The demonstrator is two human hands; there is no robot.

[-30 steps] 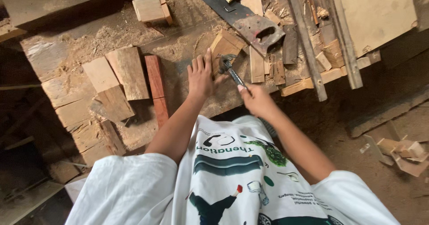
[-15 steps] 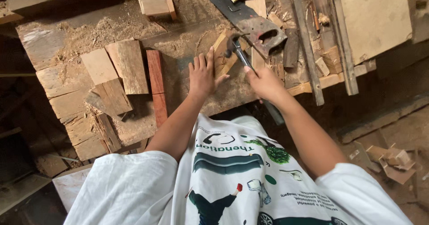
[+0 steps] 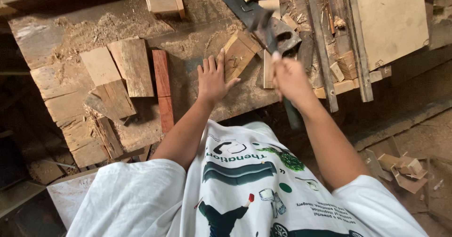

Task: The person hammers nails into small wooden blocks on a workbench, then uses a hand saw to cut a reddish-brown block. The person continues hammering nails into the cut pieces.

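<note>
left hand (image 3: 213, 79) lying flat, fingers spread, steadying wood block (image 3: 239, 54) at one o'clock | right hand (image 3: 290, 79) gripping raised hammer (image 3: 264, 26), blurred | striking looking underway, block not yet split

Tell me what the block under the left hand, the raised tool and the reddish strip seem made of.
Block: pale raw wood, visible grain, unfinished.
Tool in the right hand: blurred; dark head looks like metal, uncertain.
Strip: reddish-brown wood, smoother, possibly a denser species or stained.
Left hand rests flat beside the block.
</note>
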